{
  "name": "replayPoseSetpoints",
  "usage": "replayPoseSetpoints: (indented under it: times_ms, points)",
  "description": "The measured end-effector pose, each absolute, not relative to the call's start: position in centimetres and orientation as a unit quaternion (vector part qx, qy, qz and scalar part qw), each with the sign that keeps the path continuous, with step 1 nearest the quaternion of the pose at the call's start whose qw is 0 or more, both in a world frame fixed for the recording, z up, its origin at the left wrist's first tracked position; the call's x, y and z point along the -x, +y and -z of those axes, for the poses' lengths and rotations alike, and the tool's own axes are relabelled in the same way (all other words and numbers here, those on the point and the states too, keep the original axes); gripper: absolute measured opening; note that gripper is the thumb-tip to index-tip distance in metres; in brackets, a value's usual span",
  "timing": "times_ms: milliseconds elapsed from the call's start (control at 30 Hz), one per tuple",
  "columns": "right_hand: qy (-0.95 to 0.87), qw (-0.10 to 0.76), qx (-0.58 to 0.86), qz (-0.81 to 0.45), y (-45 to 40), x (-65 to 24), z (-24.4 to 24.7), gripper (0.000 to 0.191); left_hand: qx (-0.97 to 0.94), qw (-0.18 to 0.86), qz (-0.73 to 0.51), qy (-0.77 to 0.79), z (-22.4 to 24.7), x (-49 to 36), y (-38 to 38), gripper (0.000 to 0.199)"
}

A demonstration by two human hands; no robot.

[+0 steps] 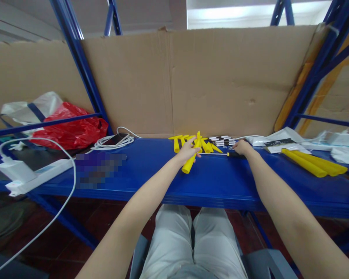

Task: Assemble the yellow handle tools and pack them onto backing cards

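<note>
A yellow tapered plastic tube (188, 166) is in my left hand (188, 150), its wide end pointing toward me and its narrow end up and away. My right hand (241, 147) is lowered to the table with its fingers drawn together beside some tiny loose pieces (227, 147); what is between the fingertips is too small to tell. Just below that hand lies a screwdriver (232, 154) with a black and yellow handle, its thin shaft running left toward the tube. Behind my left hand are several more yellow tapered pieces (177, 144).
Black and white sticks (221, 140) lie in a pile near the cardboard wall (215, 85). On the right, larger yellow tubes (308, 164) rest by white packaging (285, 135). To the left are a coiled white cable (113, 143), red bag (72, 124) and power strip (40, 176).
</note>
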State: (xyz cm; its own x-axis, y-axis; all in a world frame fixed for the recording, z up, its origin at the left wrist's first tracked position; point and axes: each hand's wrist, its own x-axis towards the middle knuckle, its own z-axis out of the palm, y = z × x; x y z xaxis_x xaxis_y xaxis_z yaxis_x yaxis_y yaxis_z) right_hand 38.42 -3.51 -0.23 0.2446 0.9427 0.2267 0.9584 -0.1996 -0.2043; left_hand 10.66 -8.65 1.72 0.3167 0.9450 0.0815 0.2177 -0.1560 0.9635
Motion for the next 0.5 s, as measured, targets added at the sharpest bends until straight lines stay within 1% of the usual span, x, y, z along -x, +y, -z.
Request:
replayPoseSetpoints:
  times_ms: [100, 333, 500]
  points:
    - [-0.605, 0.121, 0.787, 0.022, -3.5, -38.1, 0.2, 0.025, -0.657, 0.489, -0.379, 0.430, -1.6, -10.7, -8.6, 0.070]
    - [-0.600, 0.139, 0.786, 0.049, -3.6, -37.6, 0.2, 0.019, -0.659, 0.496, -0.372, 0.426, -1.7, -10.8, -8.8, 0.071]
    - [-0.588, 0.151, 0.795, 0.023, -4.5, -36.8, -0.4, 0.023, -0.662, 0.496, -0.372, 0.420, -1.7, -10.7, -9.1, 0.071]
